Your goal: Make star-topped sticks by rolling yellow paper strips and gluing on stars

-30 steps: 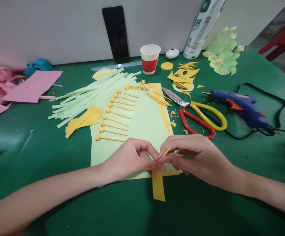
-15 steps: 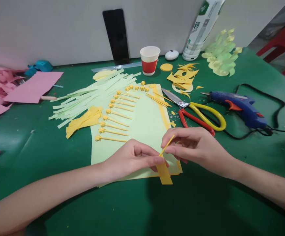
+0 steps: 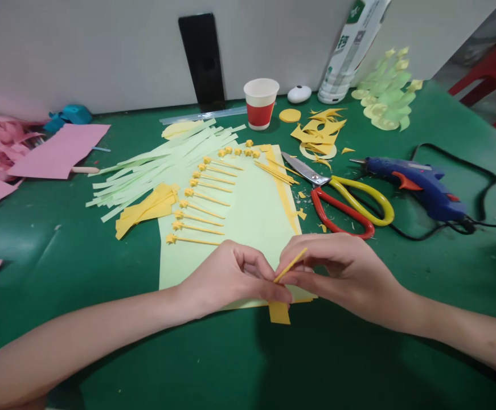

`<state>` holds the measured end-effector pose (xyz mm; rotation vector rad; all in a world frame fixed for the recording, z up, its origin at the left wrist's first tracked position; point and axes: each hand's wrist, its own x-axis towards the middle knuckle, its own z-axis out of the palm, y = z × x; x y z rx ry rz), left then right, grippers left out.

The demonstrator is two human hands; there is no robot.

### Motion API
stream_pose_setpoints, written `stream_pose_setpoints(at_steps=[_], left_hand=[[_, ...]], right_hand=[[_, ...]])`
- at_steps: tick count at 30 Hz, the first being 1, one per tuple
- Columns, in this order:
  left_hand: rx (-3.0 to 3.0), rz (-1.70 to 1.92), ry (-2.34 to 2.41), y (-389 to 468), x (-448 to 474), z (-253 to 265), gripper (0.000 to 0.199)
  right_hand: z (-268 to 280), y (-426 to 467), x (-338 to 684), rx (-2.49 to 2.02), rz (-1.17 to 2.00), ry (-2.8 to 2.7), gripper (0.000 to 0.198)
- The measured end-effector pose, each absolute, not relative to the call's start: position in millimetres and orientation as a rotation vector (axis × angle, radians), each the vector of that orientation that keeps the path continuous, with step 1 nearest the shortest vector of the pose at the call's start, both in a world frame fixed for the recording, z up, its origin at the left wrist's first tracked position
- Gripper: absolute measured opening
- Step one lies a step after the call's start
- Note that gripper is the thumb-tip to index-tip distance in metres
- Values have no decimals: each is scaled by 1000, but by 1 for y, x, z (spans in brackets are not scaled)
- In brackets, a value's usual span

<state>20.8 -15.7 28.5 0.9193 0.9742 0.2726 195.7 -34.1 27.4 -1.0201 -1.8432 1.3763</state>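
Between my fingertips is a yellow paper strip [image 3: 279,313], its flat end hanging down and its upper part rolled into a thin stick [image 3: 291,265]. My left hand [image 3: 241,276] pinches it from the left. From the right, my right hand [image 3: 337,265] pinches the rolled part. Beneath both hands lies a pale green paper sheet [image 3: 248,216]. On its left side rest several rolled yellow sticks with small star-shaped tips [image 3: 203,216]. Bare yellow sticks [image 3: 275,172] lie at its upper right, and loose yellow stars [image 3: 238,152] along its top edge.
Scissors [image 3: 337,193] lie right of the sheet, with a blue glue gun [image 3: 418,188] and its cord beyond. Left are yellow strips [image 3: 147,210], green strips [image 3: 166,159] and pink paper [image 3: 60,151]. Behind stand a paper cup [image 3: 260,105], phone [image 3: 203,62] and paper flowers [image 3: 388,94].
My right hand has come down and closer to my left hand, so the fingertips now meet at the strip. Less of the flat end shows below my left thumb.
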Motion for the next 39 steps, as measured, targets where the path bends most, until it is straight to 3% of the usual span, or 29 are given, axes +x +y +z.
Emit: stream_pose_setpoints(at_steps=[4, 9, 16, 24, 28, 39], left_hand=[[870, 301, 876, -16, 20, 30, 18], [869, 334, 740, -15, 18, 31, 28], [813, 366, 812, -17, 19, 27, 19], [760, 318, 859, -17, 23, 26, 25], [788, 307, 779, -17, 21, 25, 15], [759, 344, 590, -18, 15, 24, 13]], right_hand=[[29, -33, 197, -1016, 1340, -1802, 24], [30, -30, 197, -1055, 1509, -1640, 25], [26, -32, 198, -1012, 1536, -1701, 23], [30, -34, 194, -1092, 1482, -1719, 33], [30, -32, 194, -1059, 1549, -1636, 28], [27, -29, 199, -970, 1769, -1466, 17]])
